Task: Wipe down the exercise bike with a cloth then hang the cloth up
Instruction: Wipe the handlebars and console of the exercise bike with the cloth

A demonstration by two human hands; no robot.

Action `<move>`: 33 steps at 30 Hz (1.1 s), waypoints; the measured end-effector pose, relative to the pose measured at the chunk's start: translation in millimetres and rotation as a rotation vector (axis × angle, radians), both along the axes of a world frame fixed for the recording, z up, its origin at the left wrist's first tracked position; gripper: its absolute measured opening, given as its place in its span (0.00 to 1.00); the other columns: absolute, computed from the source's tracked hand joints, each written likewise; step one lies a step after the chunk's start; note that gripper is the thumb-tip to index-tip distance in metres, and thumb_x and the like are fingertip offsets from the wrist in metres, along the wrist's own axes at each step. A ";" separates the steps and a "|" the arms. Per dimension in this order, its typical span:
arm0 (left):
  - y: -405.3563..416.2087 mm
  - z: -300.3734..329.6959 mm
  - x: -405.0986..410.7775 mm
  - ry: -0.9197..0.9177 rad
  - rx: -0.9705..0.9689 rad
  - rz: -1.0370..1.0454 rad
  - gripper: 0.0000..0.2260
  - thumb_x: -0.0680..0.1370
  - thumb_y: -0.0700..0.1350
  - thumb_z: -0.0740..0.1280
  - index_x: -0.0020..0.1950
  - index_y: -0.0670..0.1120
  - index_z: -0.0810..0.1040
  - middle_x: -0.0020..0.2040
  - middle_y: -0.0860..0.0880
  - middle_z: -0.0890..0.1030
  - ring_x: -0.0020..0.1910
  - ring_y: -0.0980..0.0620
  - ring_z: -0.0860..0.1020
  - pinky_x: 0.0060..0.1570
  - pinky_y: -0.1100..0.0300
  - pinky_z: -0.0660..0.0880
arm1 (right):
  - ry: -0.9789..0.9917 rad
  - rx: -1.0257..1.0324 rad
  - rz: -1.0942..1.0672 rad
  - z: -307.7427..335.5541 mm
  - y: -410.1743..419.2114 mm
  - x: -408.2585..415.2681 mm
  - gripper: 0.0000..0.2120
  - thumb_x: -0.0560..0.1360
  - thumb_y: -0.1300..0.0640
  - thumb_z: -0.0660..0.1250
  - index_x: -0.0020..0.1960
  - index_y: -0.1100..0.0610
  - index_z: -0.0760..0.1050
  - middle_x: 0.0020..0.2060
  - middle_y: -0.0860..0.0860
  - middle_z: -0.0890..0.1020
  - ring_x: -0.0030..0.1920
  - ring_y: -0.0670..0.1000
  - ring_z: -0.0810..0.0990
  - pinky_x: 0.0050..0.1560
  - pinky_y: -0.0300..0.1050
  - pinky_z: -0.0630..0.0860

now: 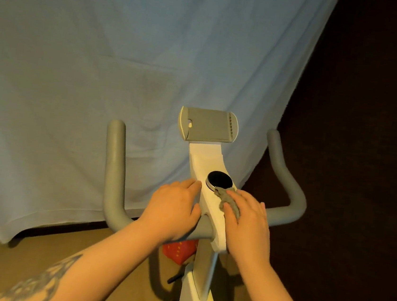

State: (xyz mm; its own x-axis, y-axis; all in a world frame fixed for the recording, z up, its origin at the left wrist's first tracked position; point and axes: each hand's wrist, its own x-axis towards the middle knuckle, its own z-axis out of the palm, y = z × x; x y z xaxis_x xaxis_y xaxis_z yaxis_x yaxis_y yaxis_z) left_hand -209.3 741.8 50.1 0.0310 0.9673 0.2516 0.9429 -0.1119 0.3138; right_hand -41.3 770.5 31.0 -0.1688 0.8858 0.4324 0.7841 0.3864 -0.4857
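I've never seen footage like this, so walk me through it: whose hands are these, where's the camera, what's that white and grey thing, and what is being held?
There is one picture, taken by a camera worn on a person's head, looking forward and down. That is why you see two bare forearms reaching in from the bottom.

The white and grey thing is an exercise bike, seen from the rider's side: grey handlebars curve up at each side, a round black dial sits in the white middle part, and a grey holder stands above it.

The left hand rests on the handlebar beside the white part. The right hand presses a small grey cloth onto the white part just below the dial, with the cloth showing between its fingers.

Behind hangs a pale sheet.
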 end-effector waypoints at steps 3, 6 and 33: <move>1.0 -1.4 -0.8 0.007 -0.014 -0.005 0.18 0.79 0.50 0.57 0.68 0.48 0.69 0.64 0.48 0.75 0.57 0.45 0.76 0.54 0.51 0.73 | -0.063 0.043 0.026 -4.3 -22.0 -10.9 0.20 0.79 0.51 0.54 0.68 0.48 0.73 0.66 0.46 0.75 0.68 0.47 0.69 0.73 0.46 0.57; 3.6 -2.4 -0.5 -0.007 -0.016 -0.019 0.16 0.80 0.50 0.57 0.65 0.48 0.69 0.61 0.48 0.77 0.54 0.45 0.76 0.51 0.51 0.73 | -0.119 -0.038 0.238 -1.8 -25.3 10.1 0.20 0.79 0.47 0.55 0.70 0.42 0.69 0.69 0.39 0.69 0.71 0.40 0.64 0.73 0.40 0.55; 2.9 -9.3 -21.2 -0.065 0.088 -0.323 0.20 0.82 0.46 0.54 0.75 0.50 0.62 0.74 0.51 0.62 0.69 0.48 0.65 0.63 0.53 0.66 | 0.403 0.138 -0.455 -20.1 -54.9 -19.8 0.17 0.82 0.58 0.58 0.65 0.40 0.68 0.63 0.36 0.70 0.65 0.33 0.65 0.73 0.46 0.62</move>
